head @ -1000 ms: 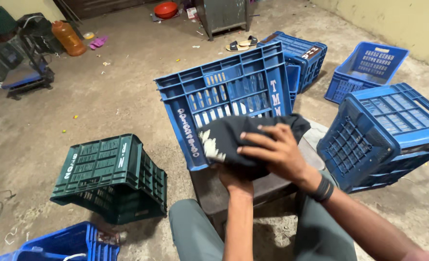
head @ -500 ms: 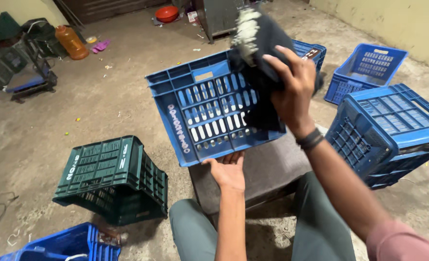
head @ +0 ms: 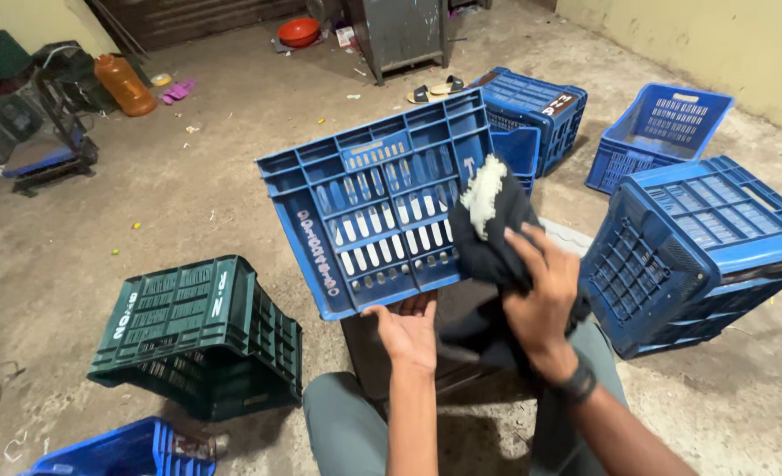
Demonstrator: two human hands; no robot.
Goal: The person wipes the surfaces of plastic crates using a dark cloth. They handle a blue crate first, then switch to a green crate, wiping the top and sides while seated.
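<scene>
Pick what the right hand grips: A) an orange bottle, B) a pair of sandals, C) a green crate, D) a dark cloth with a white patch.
D: the right hand clutches the dark cloth against the tilted blue crate, whose lower edge the left hand supports.

White painted lettering on blue crate (head: 382, 207) and green crate (head: 193, 330); white label on far blue crate (head: 557, 104).

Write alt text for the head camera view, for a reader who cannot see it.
A seated person's left hand props up a tilted blue plastic crate by its lower edge, while the right hand presses a dark cloth against the crate's side. Around them on the dusty concrete floor lie a green crate and several more blue crates.
</scene>
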